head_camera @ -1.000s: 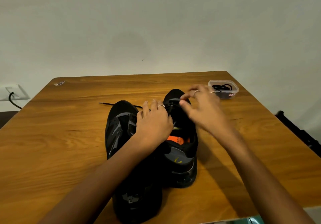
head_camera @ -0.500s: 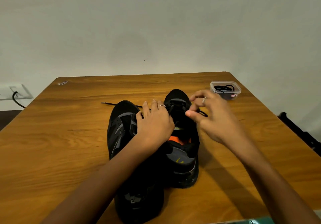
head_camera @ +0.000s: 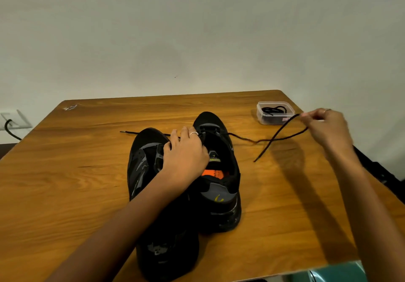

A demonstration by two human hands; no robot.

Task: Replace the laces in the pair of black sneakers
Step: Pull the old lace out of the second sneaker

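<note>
Two black sneakers (head_camera: 166, 194) sit side by side on the bench (head_camera: 65, 183), toes pointing away from the person. The left hand (head_camera: 186, 150) rests on top of them, fingers curled down over the front of the right sneaker (head_camera: 221, 185) near its lowest eyelets; whether it grips anything there cannot be told. The right hand (head_camera: 326, 128) is raised well to the right of the sneakers, fingers pinched on a black lace (head_camera: 278, 138). That lace runs from the right sneaker's front eyelets out to the hand, loops, and its free end trails back down to the bench to the right of the sneakers. Another lace end (head_camera: 131, 132) lies on the bench behind the left sneaker's toe, reaching out to the left. A clear tub (head_camera: 275, 118) holding a coiled black lace stands behind and to the right of the sneakers, near the bench's far right corner, just beside the right hand.
</note>
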